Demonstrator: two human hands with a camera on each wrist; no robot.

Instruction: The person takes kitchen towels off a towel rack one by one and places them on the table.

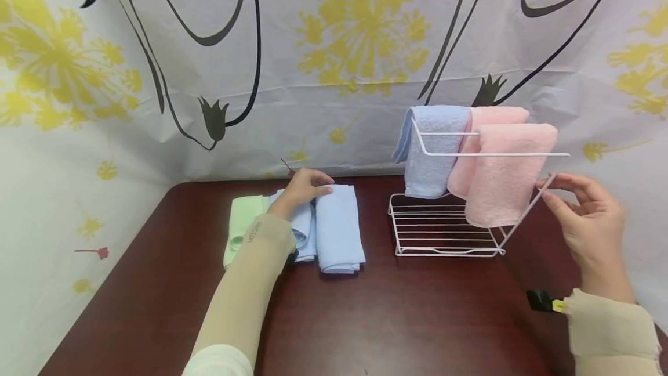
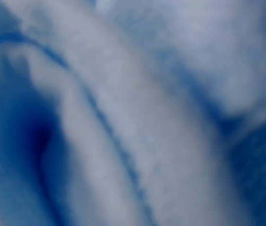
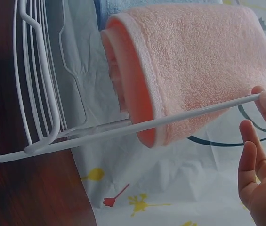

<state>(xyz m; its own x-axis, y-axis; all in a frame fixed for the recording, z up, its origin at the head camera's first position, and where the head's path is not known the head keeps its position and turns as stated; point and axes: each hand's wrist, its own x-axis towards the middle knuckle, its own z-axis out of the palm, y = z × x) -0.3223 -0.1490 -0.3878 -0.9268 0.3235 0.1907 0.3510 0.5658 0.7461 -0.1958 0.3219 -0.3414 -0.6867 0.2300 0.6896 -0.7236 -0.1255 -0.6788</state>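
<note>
My right hand (image 1: 595, 219) pinches the slanted side post of a white wire rack (image 1: 446, 253) between thumb and forefinger; its other fingers are loosely bent. A blue towel (image 1: 435, 173) and two pink towels, the front one (image 3: 203, 61) nearest that hand, hang over the rack's upper bars. On the left, my left hand (image 1: 302, 190) is at the upper left corner of a folded light-blue towel (image 1: 339, 231), thumb and fingertips slightly apart right at its edge. More folded blue cloth (image 1: 302, 225) lies under that hand and wrist. Blurred blue cloth (image 2: 137, 113) fills the left wrist view.
A folded green towel (image 1: 242, 225) lies left of the blue ones, partly behind my left forearm. The dark red-brown table (image 1: 407, 318) ends at the back against a white curtain (image 1: 271, 149) with yellow and grey flowers. The rack's base grid stands on the table.
</note>
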